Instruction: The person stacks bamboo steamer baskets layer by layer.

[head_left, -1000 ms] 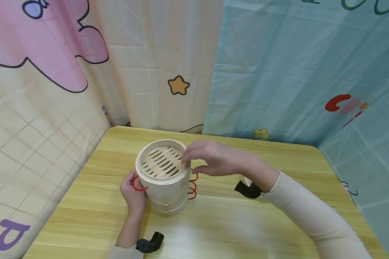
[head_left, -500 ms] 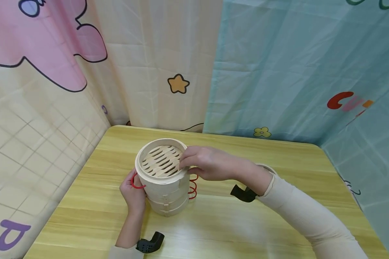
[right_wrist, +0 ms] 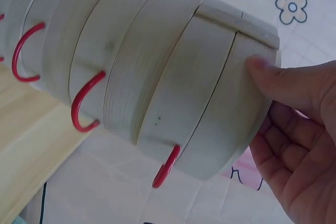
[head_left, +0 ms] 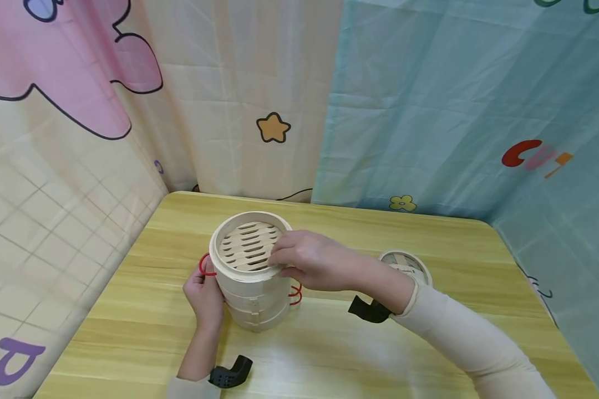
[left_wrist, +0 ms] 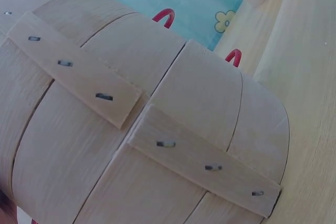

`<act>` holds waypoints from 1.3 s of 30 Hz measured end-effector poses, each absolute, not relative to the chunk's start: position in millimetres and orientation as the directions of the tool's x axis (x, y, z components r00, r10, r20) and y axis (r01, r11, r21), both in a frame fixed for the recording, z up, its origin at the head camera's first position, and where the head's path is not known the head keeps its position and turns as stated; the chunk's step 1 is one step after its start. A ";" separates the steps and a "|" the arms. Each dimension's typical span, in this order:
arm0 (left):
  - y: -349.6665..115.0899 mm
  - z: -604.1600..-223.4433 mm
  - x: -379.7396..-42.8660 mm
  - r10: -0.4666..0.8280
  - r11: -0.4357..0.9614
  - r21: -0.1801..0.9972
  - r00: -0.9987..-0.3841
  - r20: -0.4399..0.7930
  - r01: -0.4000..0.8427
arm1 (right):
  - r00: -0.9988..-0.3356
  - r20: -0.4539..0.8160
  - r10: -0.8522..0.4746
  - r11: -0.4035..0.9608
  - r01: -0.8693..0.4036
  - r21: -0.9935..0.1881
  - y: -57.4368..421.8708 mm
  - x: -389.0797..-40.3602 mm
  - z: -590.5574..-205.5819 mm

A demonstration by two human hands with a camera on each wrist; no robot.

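Note:
A stack of round bamboo steamer baskets (head_left: 252,299) with red handles stands upright on the wooden table. Slats with slots cross the inside of the top basket (head_left: 247,246), below its rim. My right hand (head_left: 316,260) pinches that rim on the right, its thumb outside and its fingers inside. In the right wrist view the thumb (right_wrist: 268,69) presses against the outer wall. At the stack's left side, my left hand (head_left: 204,296) holds the wall beside a red handle (head_left: 204,265). Its fingertips are partly hidden by the baskets. Staples and overlapping bamboo strips (left_wrist: 205,161) fill the left wrist view.
A round bamboo lid (head_left: 404,263) lies on the table (head_left: 339,343) to the right, partly behind my right forearm. Patterned curtains (head_left: 249,100) hang along the back and both sides of the table.
The top basket has turned clockwise: its left red handle has swung away from me and its slats lie more crosswise. My right hand has come nearer along the rim, uncovering more of the lid.

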State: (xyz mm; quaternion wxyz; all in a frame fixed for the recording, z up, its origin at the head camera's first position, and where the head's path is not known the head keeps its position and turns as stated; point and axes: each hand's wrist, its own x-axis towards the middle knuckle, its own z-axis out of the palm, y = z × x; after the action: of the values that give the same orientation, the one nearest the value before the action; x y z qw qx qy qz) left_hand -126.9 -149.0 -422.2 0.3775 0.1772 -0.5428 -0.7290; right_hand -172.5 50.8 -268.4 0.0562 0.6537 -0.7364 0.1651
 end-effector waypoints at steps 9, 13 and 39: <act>-148.7 -421.4 -128.2 -0.747 -0.156 0.928 -0.655 0.113 0.338 | -0.176 0.362 -0.915 0.133 -0.981 -0.141 42.7 -158.1 -272.7; -148.7 -418.9 -127.5 -0.742 -0.162 0.925 -0.660 0.114 0.342 | -0.207 0.365 -0.908 0.168 -0.976 -0.135 40.6 -153.5 -272.8; -151.1 -421.4 -128.8 -0.742 -0.126 0.934 -0.657 0.134 0.334 | -0.263 0.382 -0.886 0.234 -0.965 -0.120 32.6 -141.6 -274.7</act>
State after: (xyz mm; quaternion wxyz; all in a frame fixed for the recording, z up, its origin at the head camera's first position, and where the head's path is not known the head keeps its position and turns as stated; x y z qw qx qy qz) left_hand -128.8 -151.1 -421.4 0.3700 0.1864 -0.5477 -0.7269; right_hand -141.6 32.6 -274.7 0.1176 0.5956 -0.7767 0.1677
